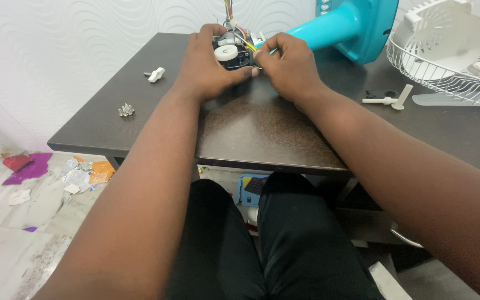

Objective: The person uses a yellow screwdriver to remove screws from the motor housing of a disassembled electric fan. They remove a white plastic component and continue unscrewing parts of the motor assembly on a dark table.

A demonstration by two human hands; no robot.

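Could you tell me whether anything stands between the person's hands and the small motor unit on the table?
Nothing visible does. The left hand and right hand both already touch the motor unit, one on each side. The turquoise fan body lies behind it, off to the right.

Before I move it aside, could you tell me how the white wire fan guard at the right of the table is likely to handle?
The fan guard looks light for its size, being thin open wire. It would probably flex a little if lifted by one edge. Its round rim overhangs the dark table near the corner, so a push might tip or slide it off.
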